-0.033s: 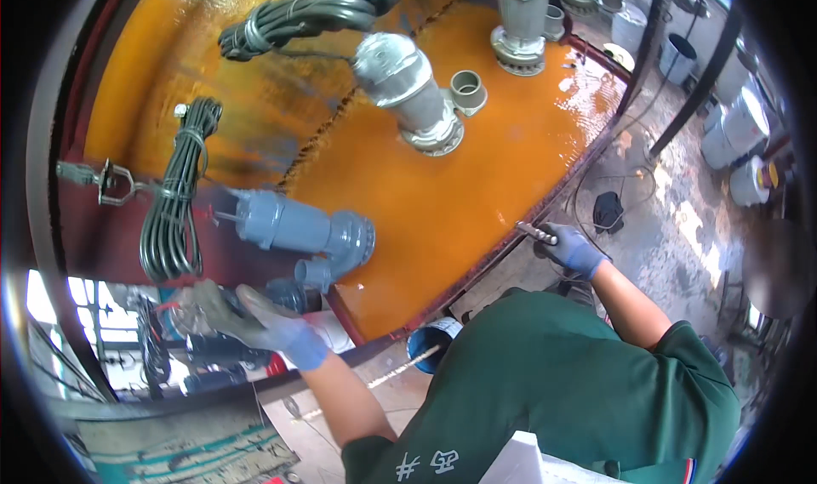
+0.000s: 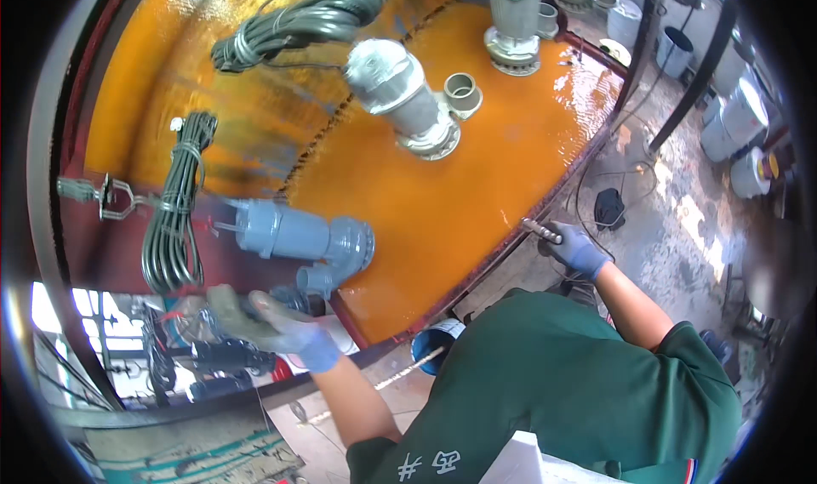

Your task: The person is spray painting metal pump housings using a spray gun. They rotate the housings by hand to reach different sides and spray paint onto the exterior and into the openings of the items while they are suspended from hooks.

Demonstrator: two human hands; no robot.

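- Take the blue pump (image 2: 294, 233) as your landmark; it lies at the near-left corner of the wet-looking orange surface (image 2: 451, 216).
- Your right hand (image 2: 574, 249) is well to the right of the pump, its gloved fingers closed around a ribbed metal rod (image 2: 542, 230). The rod points back toward the pump's side, over the red rim (image 2: 477, 281); whether it touches that rim, you cannot tell from here.
- A firm, relaxed grip near the rod's rear end probably gives you the best control of its tip.
- Your left hand (image 2: 277, 324) is just below the pump, thumb and fingers apart. It is blurred, so you cannot tell whether it has hold of anything.
- Spread those fingers clear of the pump's outlet before putting any weight there; a wet casing could be slippery.
- Watch the cable coil (image 2: 174, 220) just left of the pump, since a loop could snag your glove.
- Mind the bucket (image 2: 419, 345) below and right of the pump when you step.
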